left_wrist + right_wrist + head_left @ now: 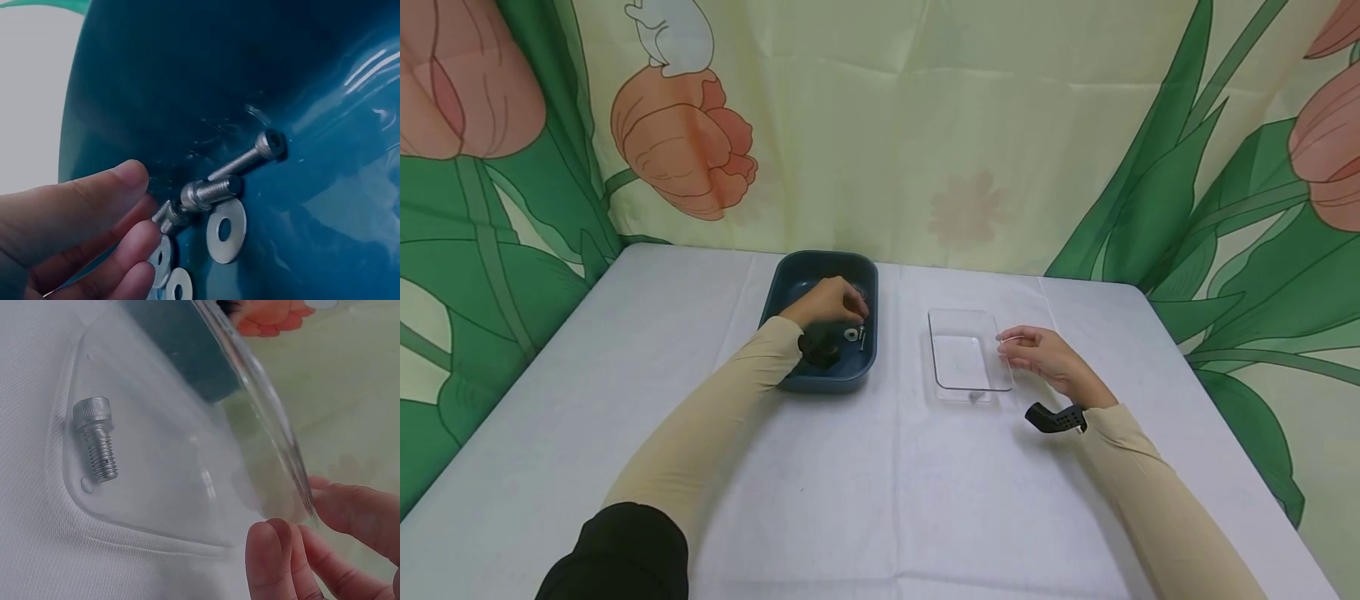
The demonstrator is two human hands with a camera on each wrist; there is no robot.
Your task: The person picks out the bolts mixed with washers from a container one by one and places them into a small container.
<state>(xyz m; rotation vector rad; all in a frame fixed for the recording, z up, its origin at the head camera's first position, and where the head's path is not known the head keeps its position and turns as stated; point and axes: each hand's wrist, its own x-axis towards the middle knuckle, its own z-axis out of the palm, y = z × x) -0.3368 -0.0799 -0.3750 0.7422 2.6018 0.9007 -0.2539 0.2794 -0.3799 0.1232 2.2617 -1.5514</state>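
Note:
My left hand (831, 302) is down inside a dark blue plastic tray (827, 385). In the left wrist view its thumb and fingers stand apart, fingertips right beside a small pile of metal socket-head bolts (247, 161) and flat washers (227, 231). Nothing shows pinched between them. To the right, my right hand (1037, 357) pinches the rim of a clear plastic box (970, 389) between thumb and fingers. One short socket-head bolt (99, 440) lies on the box's floor, near a corner.
A white cloth (842, 492) covers the table, with a crease running down its middle. Behind the far edge hangs a curtain (880, 150) printed with flowers and leaves. The blue tray's walls rise around my left hand.

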